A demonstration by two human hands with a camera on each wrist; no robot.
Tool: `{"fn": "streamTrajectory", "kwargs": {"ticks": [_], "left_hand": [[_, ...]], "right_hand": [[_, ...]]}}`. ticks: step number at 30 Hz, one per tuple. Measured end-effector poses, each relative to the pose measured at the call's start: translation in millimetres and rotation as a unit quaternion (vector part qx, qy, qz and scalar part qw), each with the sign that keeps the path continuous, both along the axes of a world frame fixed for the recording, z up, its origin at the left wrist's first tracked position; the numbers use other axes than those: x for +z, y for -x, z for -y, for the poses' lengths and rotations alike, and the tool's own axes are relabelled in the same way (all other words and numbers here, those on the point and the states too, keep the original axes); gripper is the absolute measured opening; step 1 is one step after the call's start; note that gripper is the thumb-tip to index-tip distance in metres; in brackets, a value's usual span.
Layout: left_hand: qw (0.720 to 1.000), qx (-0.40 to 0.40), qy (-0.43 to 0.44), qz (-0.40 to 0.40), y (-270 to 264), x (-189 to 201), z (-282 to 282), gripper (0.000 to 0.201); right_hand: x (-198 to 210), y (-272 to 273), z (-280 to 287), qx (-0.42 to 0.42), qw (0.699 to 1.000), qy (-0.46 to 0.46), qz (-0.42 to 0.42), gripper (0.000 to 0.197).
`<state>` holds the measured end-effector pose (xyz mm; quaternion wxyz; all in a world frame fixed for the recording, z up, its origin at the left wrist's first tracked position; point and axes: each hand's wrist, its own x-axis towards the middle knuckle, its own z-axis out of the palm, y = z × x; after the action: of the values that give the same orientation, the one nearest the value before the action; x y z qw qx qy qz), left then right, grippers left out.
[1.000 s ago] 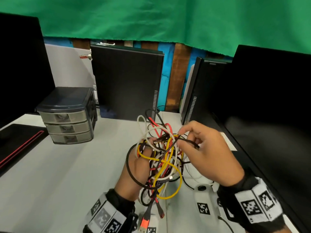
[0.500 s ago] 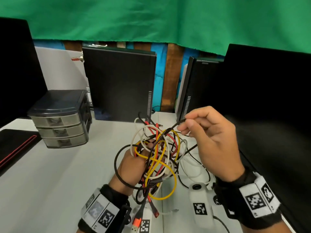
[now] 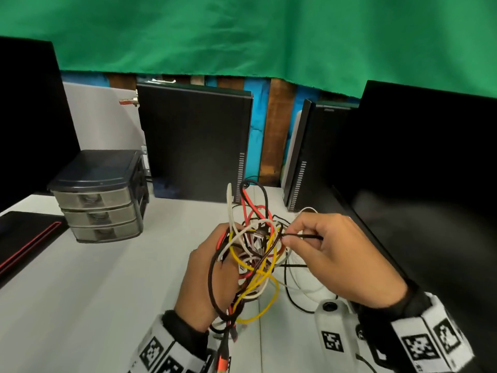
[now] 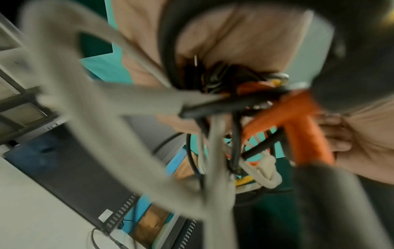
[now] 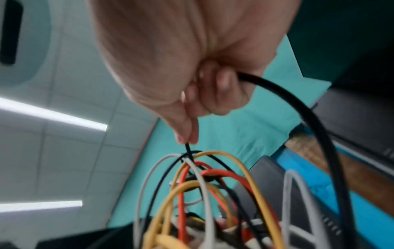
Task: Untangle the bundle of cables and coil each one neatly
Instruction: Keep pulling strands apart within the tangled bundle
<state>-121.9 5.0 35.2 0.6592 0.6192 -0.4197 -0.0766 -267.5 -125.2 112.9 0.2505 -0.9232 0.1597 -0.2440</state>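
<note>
Head view: hands point(image 3: 271, 267) around cable bundle point(image 3: 255, 254)

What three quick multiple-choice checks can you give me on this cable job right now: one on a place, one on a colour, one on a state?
1. Where does the drawer unit stand, in the head view?
A. left of the cable bundle
B. right of it
C. under it

2. What colour is the cable pinched by the right hand?
A. yellow
B. black
C. white

3. What state is the cable bundle in?
A. coiled neatly
B. lying flat on the table
C. tangled, held up in the left hand

Answers: 1 A, it stands on the table's left side; 2 B, the black cable leaves the fingertips; 3 C, loops cross each other around the hand.
</note>
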Motion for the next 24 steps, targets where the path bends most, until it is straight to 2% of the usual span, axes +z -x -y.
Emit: {"fn": "streamTrajectory", "kwargs": {"ticks": [2, 5, 9, 11, 13, 15, 16, 18, 21, 24], "left_hand": [[1.0, 0.0, 0.004, 0.024, -1, 3, -1, 0.016], [0.999, -0.006, -0.017, 0.027, -8, 4, -1, 0.021], [0.999, 0.04, -0.008, 0.022, -21, -1, -7, 0.015], [0.998, 0.06, 0.004, -0.028, -23, 1, -11, 0.018], [0.996, 0.056, 0.029, -0.06, -26, 1, -15, 0.02], [0.995, 0.063, 0.036, -0.063, -31, -5, -16, 0.015], [0.996, 0.06, 0.037, -0.063, -31, -6, -17, 0.009], [0.996, 0.052, 0.037, -0.058, -26, -7, -15, 0.024], [0.997, 0.043, 0.037, -0.056, -16, -5, -7, 0.039], [0.996, 0.054, 0.036, -0.061, -10, -9, -3, 0.032]], "right_hand": [[2, -2, -6, 0.021, 0.997, 0.009, 0.074, 0.009], [10, -2, -12, 0.056, 0.974, -0.062, 0.209, 0.008], [23, 8, -1, 0.048, 0.944, -0.116, 0.305, 0.012], [18, 9, 13, 0.015, 0.943, -0.151, 0.295, 0.014], [1, 1, 29, -0.027, 0.961, -0.153, 0.229, 0.009], [-19, -8, 37, -0.058, 0.983, -0.107, 0.136, 0.006], [-27, -13, 36, -0.06, 0.992, -0.074, 0.088, 0.012], [-37, -22, 22, -0.041, 0.999, -0.027, 0.023, 0.02], [-44, -34, -1, -0.018, 0.999, 0.027, 0.009, 0.014], [-44, -35, -5, -0.033, 0.994, 0.077, 0.063, 0.008]]}}
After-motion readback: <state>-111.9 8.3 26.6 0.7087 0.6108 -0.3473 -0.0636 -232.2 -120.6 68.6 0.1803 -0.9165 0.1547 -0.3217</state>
